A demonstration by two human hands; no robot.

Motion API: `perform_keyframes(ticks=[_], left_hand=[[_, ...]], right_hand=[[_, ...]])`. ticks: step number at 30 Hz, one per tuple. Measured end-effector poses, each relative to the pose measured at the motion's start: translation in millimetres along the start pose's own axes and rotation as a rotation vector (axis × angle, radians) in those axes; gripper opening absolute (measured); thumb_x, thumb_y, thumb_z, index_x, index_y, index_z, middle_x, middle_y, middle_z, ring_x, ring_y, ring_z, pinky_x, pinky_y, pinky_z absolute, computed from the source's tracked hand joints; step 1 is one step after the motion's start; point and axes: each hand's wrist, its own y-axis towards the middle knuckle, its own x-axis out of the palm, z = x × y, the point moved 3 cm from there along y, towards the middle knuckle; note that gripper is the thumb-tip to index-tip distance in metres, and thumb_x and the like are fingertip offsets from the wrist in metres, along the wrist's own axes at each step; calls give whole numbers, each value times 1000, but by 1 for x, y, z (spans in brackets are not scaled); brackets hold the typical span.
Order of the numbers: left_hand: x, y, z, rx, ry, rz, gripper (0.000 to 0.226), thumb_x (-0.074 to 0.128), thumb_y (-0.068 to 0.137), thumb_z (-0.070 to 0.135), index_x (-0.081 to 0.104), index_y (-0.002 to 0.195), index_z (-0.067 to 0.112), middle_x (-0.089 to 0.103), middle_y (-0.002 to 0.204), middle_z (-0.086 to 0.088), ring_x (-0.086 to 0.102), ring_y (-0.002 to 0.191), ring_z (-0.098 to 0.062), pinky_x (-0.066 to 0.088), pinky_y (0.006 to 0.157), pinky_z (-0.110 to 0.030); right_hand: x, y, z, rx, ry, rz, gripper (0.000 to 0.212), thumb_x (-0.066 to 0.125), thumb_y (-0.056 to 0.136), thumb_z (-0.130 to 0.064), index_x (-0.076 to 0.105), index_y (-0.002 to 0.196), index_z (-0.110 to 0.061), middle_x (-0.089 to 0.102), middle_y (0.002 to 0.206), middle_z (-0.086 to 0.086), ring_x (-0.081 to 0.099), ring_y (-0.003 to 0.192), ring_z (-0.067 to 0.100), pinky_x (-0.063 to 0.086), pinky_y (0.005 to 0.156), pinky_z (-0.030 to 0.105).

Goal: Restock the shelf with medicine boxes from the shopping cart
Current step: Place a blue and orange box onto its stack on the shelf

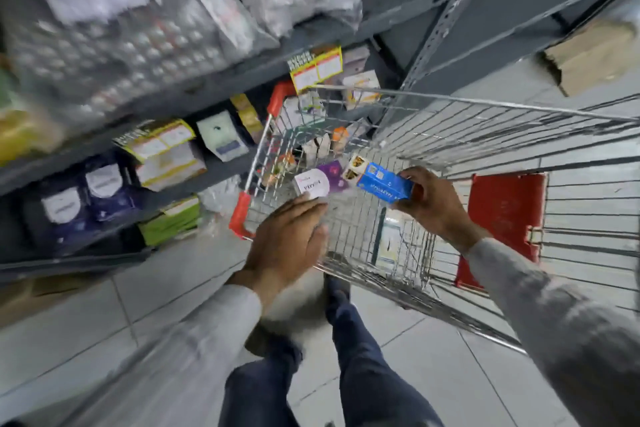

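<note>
A wire shopping cart (485,107) with red corner guards stands in front of me, and several medicine boxes (317,146) lie at its far end. My right hand (433,204) is over the cart and grips a blue medicine box (382,184) by its near end. My left hand (287,239) reaches over the cart's near-left corner, its fingertips on a white and purple box (315,184) that it seems to hold. The grey metal shelf (207,97) runs along the left, with boxes on its lower levels.
Plastic-wrapped packs (114,28) fill the upper shelf. Yellow price tags (317,68) hang from the shelf edges. The cart's red child-seat flap (502,218) is on the right. A cardboard box (595,55) sits on a far right shelf. My legs (360,357) stand on grey floor tiles.
</note>
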Motion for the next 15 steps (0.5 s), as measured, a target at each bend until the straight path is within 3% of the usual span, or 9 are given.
perform_keyframes(ticks=[2, 4, 6, 8, 10, 13, 15], left_hand=[[-51, -10, 11, 26, -35, 138, 35, 59, 99, 27, 69, 131, 18, 69, 138, -1, 59, 131, -16, 36, 112, -24], [-118, -28, 21, 49, -88, 327, 31, 63, 98, 24, 72, 128, 20, 71, 134, 1, 62, 126, -14, 39, 109, -22], [-190, -50, 24, 74, -104, 525, 30, 66, 97, 21, 73, 126, 18, 73, 130, 1, 63, 122, -12, 38, 110, -19], [-259, -74, 23, 108, -59, 703, 30, 66, 95, 21, 74, 124, 17, 73, 129, 1, 64, 121, -11, 42, 109, -23], [-321, -100, 17, 131, 9, 857, 31, 64, 95, 20, 74, 124, 14, 72, 130, -1, 65, 122, -15, 46, 110, -28], [-398, -142, -2, 155, 146, 1061, 32, 62, 96, 16, 72, 125, 6, 70, 132, -7, 63, 127, -19, 40, 115, -29], [-435, -170, -23, 116, 230, 1147, 35, 60, 97, 16, 70, 128, 5, 68, 135, -9, 60, 132, -21, 38, 117, -32]], right_hand=[[-36, -29, -49, -89, 21, 76, 53, 89, 72, -16, 66, 120, -15, 68, 99, -3, 66, 83, 21, 48, 69, 27], [-73, -55, -104, -185, 49, 155, 54, 91, 70, -14, 67, 118, -15, 69, 95, -3, 64, 77, 12, 51, 73, 33], [-108, -77, -165, -275, 91, 222, 54, 92, 69, -20, 68, 118, -18, 68, 91, -7, 59, 72, 9, 48, 70, 26], [-141, -96, -232, -375, 131, 294, 53, 90, 70, -26, 68, 118, -20, 70, 94, -11, 61, 79, 14, 47, 71, 17], [-166, -105, -293, -464, 201, 319, 51, 91, 72, -21, 67, 117, -26, 70, 93, -16, 62, 85, 18, 47, 71, 10], [-191, -111, -382, -644, 240, 355, 53, 91, 72, -23, 63, 111, -44, 68, 100, -9, 65, 76, 20, 55, 70, 29], [-201, -114, -434, -759, 231, 382, 50, 91, 72, -28, 63, 112, -42, 70, 101, -10, 66, 82, 15, 52, 74, 23]])
